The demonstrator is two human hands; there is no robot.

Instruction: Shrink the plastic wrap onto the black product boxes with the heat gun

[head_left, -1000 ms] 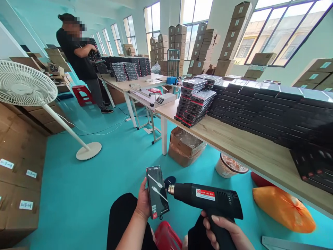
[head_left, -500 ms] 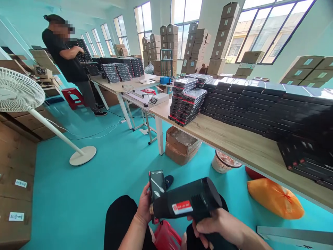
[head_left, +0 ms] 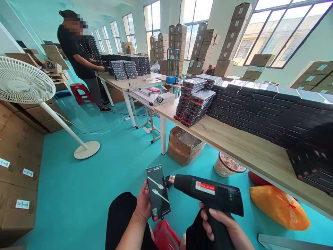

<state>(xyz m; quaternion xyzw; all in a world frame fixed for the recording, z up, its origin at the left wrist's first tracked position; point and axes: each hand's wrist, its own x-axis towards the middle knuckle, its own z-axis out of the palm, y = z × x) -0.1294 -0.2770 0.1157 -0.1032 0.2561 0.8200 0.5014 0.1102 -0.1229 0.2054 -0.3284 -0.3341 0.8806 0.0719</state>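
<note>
In my left hand (head_left: 143, 203) is a slim black cable box (head_left: 158, 191), printed with white cables and a small red patch at its lower end. The fingers grip its left edge, and its broad face is turned up toward me. My right hand (head_left: 221, 222) is wrapped round the handle of a black heat gun (head_left: 208, 191) with a red and white label. The gun's metal nozzle (head_left: 172, 179) points left, just right of the box and apart from it. Both hands are above my lap, with a red stool (head_left: 166, 234) showing between my legs.
A long table (head_left: 234, 135) on the right bears stacked black boxes (head_left: 249, 107) and wrapped ones (head_left: 194, 100). Below are an open carton (head_left: 182, 147), a bin (head_left: 226, 165) and an orange bag (head_left: 279, 206). At left stands a white fan (head_left: 26, 81); a person (head_left: 75, 52) works behind.
The heat gun has moved right, off the box, and its nozzle now lies beside it. The cable box has turned its face more toward me. The person behind has lowered their arms to the table.
</note>
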